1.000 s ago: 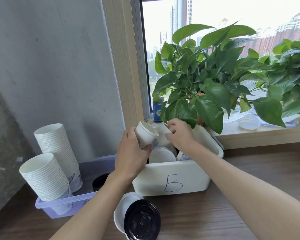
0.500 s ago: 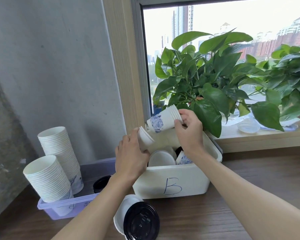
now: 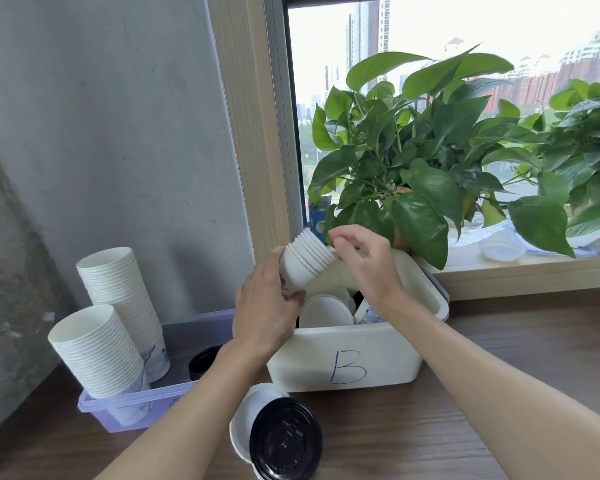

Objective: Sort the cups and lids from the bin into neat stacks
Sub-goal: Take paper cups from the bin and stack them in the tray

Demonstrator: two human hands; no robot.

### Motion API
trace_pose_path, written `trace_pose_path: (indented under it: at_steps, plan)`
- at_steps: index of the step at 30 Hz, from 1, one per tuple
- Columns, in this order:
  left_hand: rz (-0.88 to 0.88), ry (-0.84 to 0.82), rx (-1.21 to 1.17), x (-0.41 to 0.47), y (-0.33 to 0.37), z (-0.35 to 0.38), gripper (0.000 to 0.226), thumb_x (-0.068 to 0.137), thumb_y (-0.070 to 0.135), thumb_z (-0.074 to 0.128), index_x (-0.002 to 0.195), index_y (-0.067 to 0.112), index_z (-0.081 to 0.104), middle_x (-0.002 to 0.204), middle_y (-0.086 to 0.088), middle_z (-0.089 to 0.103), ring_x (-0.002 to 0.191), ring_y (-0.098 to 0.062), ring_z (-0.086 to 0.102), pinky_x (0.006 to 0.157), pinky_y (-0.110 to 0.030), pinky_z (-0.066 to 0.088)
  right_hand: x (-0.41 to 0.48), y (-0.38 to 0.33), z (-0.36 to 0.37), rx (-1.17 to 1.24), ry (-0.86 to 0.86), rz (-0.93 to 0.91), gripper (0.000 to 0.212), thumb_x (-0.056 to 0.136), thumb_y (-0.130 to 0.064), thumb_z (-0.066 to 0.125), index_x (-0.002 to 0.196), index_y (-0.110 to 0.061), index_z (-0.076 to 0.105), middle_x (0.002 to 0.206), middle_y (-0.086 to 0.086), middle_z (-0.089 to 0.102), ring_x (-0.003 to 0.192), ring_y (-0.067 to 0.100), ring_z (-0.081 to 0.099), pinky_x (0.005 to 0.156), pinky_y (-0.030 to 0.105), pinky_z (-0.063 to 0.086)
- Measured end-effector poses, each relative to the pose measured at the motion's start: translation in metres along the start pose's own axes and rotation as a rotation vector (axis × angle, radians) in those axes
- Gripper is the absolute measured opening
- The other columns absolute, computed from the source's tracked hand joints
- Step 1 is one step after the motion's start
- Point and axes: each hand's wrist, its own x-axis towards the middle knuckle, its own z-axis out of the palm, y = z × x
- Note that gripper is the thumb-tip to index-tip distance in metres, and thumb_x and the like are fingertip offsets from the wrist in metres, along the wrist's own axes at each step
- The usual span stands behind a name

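Surface (image 3: 499, 341): dark wood, beside window (image 3: 430, 29).
Bin (image 3: 388, 355): marked "B".
Hands: left hand (image 3: 265, 308) grips cups (image 3: 305, 263); right hand (image 3: 364, 261) pinches rims.

Cup stacks (image 3: 97, 351) in tray (image 3: 136, 408), L of bin (image 3: 309, 358); lids (image 3: 284, 439) in front.

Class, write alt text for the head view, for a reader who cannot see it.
A left hand grips a tilted stack of paper cups above a white bin marked B; the right hand curls at its rims. Two tall cup stacks stand in a lilac tray, left.
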Motion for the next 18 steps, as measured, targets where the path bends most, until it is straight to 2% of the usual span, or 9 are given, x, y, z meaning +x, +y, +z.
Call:
trace_pose_path:
  at_steps: [2,4,6,10,12,16,18]
  plan:
    - [0.013,-0.018,-0.028,-0.001,0.001,-0.002,0.067,0.081,0.023,0.07,0.139,0.037,0.038,0.123,0.011,0.055,0.107,-0.019,0.055,0.092,-0.037,0.042,0.001,0.001,-0.001,0.041,-0.001,0.061,0.016,0.093,-0.014,0.056,0.101,-0.018,0.069,0.096,-0.008,0.07,0.094,0.004,0.063,0.093,0.036,0.052]
    - [0.017,-0.037,-0.05,-0.002,0.002,-0.002,0.069,0.081,0.024,0.071,0.138,0.04,0.036,0.124,0.013,0.055,0.107,-0.018,0.055,0.095,-0.043,0.046,0.003,0.004,0.0,0.074,-0.061,0.137,0.014,0.093,-0.019,0.058,0.104,-0.02,0.066,0.1,-0.002,0.07,0.098,0.012,0.064,0.092,0.043,0.053]
    - [0.018,-0.054,-0.08,-0.003,0.003,-0.003,0.072,0.08,0.025,0.072,0.138,0.044,0.033,0.124,0.015,0.055,0.108,-0.016,0.056,0.095,-0.047,0.047,0.003,0.005,0.002,0.066,-0.126,0.17,0.011,0.093,-0.022,0.06,0.104,-0.023,0.063,0.1,0.003,0.071,0.097,0.018,0.065,0.09,0.041,0.054]
    - [0.06,-0.092,-0.137,-0.006,0.007,-0.008,0.097,0.082,0.019,0.073,0.143,0.062,0.011,0.13,0.011,0.055,0.113,-0.018,0.055,0.092,-0.047,0.05,-0.002,0.002,0.006,0.04,-0.24,0.096,0.017,0.094,-0.024,0.06,0.108,-0.018,0.067,0.098,-0.001,0.073,0.092,0.009,0.066,0.08,0.019,0.051]
    - [0.088,-0.1,-0.114,-0.006,0.008,-0.009,0.103,0.084,0.019,0.074,0.141,0.068,0.004,0.13,0.007,0.054,0.112,-0.018,0.055,0.09,-0.043,0.05,-0.003,0.002,0.006,0.044,-0.292,0.076,0.021,0.096,-0.025,0.056,0.11,-0.018,0.07,0.1,-0.002,0.073,0.095,0.008,0.067,0.082,0.02,0.052]
    - [0.109,-0.1,-0.078,-0.005,0.007,-0.007,0.096,0.083,0.022,0.076,0.139,0.063,0.009,0.126,0.006,0.056,0.103,-0.017,0.054,0.085,-0.039,0.048,-0.001,0.002,0.001,-0.01,-0.348,0.106,0.026,0.1,-0.033,0.046,0.111,-0.024,0.068,0.095,-0.013,0.07,0.084,-0.008,0.061,0.077,0.019,0.049]
    - [0.106,-0.102,-0.068,-0.003,0.007,-0.007,0.094,0.082,0.022,0.076,0.138,0.061,0.011,0.125,0.006,0.056,0.104,-0.019,0.054,0.084,-0.042,0.049,0.0,0.001,-0.005,-0.063,-0.332,0.154,0.035,0.101,-0.039,0.039,0.106,-0.022,0.069,0.094,-0.003,0.07,0.081,-0.002,0.059,0.079,0.027,0.05]
